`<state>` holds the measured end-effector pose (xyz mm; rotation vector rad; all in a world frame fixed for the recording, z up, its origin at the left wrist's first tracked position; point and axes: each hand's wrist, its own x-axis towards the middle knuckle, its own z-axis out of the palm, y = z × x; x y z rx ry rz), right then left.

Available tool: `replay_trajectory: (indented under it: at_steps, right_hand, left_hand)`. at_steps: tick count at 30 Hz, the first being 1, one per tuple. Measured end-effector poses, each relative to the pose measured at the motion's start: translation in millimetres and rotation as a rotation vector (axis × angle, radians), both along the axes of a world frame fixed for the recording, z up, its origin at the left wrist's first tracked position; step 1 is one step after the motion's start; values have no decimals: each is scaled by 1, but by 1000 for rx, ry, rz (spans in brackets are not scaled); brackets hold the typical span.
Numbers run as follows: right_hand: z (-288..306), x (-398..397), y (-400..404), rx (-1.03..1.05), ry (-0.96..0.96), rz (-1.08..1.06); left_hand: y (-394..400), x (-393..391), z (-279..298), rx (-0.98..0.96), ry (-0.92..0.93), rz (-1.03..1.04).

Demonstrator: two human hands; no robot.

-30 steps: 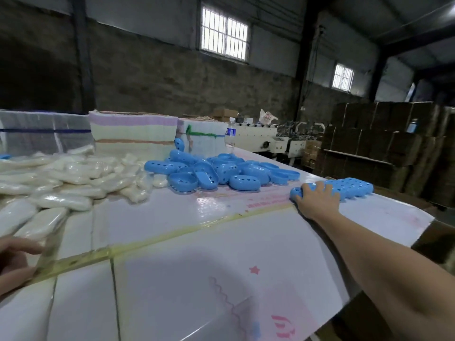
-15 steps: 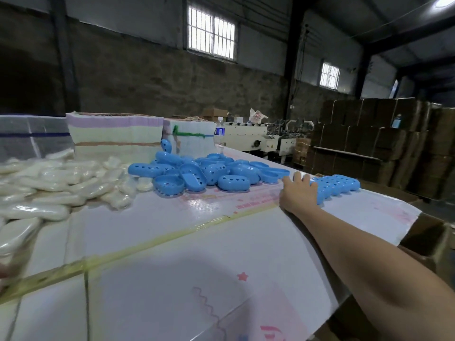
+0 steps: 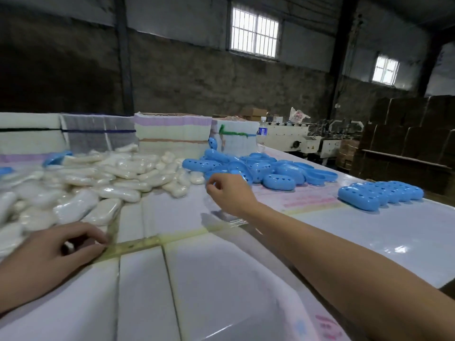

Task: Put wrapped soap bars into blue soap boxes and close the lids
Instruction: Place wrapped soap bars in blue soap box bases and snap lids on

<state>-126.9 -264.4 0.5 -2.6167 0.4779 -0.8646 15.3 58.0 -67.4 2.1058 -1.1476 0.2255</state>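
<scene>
The left hand [image 3: 51,252] is seen at the lower left of the frame, resting on the desk [image 3: 221,279] with its fingers loosely curled and thumb near the fingertips beside a strip of yellowish tape [image 3: 138,244]; whether anything is pinched there cannot be told. The right hand [image 3: 229,193] is held at the centre of the frame, fingers curled inward just in front of the pile of blue soap boxes [image 3: 258,168]; it cannot be told whether a box is gripped. The wrapped soap bars [image 3: 103,178] are heaped at the centre left, elongated and rounded, off-white beneath glossy, crinkled clear film. The loose boxes are made of smooth, shiny plastic, oval in shape, with small holes pierced in their shells. A row of closed boxes [image 3: 379,194] is lined up side by side at the right. The desk surface is covered by glossy white sheeting with faint pink printing.
</scene>
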Motion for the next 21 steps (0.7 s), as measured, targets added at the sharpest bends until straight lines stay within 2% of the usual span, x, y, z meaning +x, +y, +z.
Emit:
replay_trajectory:
  at_steps: [5,8,12,21]
  right_hand:
    - [7,44,103,42,94,361]
    - [12,65,147,99,88,492]
    - [-14,81,169,359,-52,458]
    - [-28,73,171,174,37,534]
  left_hand:
    - [-1,-21,21,-69,42,12]
    - [0,-23,24,-97,86,28]
    - [5,-20,27,-100,60,124]
    - [17,-14,42,16,-36,355]
